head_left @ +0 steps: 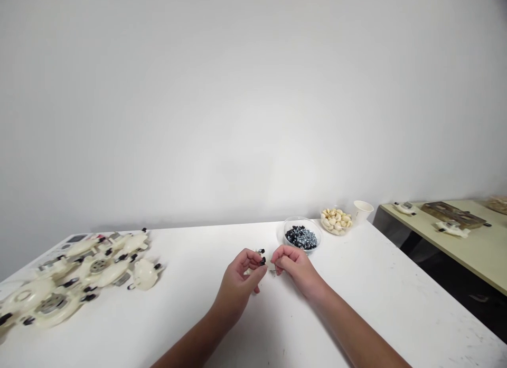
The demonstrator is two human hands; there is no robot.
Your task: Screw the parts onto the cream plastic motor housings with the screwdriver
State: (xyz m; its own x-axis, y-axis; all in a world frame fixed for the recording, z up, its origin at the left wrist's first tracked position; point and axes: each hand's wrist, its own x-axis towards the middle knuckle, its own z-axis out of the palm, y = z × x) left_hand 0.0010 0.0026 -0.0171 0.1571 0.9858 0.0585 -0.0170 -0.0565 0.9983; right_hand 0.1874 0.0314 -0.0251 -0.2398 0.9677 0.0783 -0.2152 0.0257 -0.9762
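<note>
Over the middle of the white table, my left hand (240,278) is closed in a pinch on a small cream plastic part with black tips (262,261). Most of that part is hidden behind the fingers. My right hand (295,263) is just to its right, with the thumb and forefinger pressed together. A thin metal piece (273,272) shows at the right fingertips, too small to tell its exact kind. Slightly behind the right hand stands a clear round dish (285,233) of small black and silvery pieces.
Cream plastic assemblies with black ends (95,267) are piled on the left of the table (190,299). Behind the dish are a clear bowl of cream rounded pieces (336,220) and a white paper cup (362,212). On the right, a yellowish table (483,246) holds a brown block (453,214) and more assemblies.
</note>
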